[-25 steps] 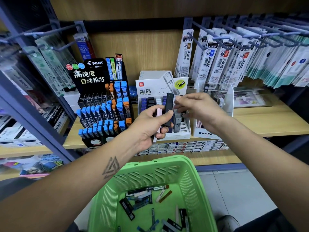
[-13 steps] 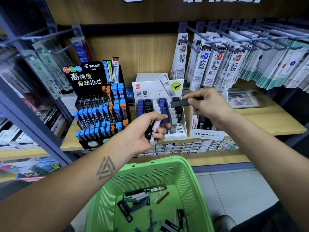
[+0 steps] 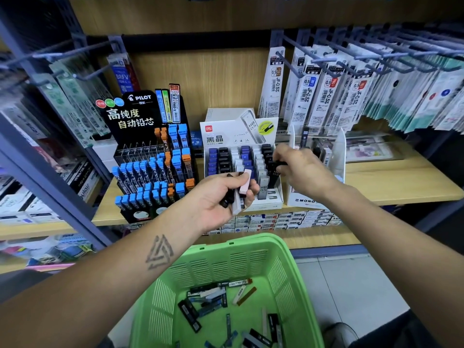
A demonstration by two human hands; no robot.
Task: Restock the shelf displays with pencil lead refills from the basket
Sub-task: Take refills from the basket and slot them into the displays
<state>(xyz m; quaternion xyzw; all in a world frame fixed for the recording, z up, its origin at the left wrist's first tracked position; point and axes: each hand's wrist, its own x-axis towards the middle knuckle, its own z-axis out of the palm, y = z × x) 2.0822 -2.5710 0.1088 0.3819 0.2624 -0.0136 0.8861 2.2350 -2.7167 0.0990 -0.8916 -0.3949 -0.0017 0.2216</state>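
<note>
Nearest, a green basket (image 3: pixel 251 249) with loose refills (image 3: pixel 209 300) lying flat at mixed angles. Beyond, left hand (image 3: pixel 218 197), palm up, gripped a bundle of lead cases (image 3: pixel 242 189), long axes running near to far. Farther right, right hand (image 3: pixel 301 172), knuckles up, pinched a black case (image 3: pixel 275 173) at the white display box (image 3: pixel 241 136).
</note>
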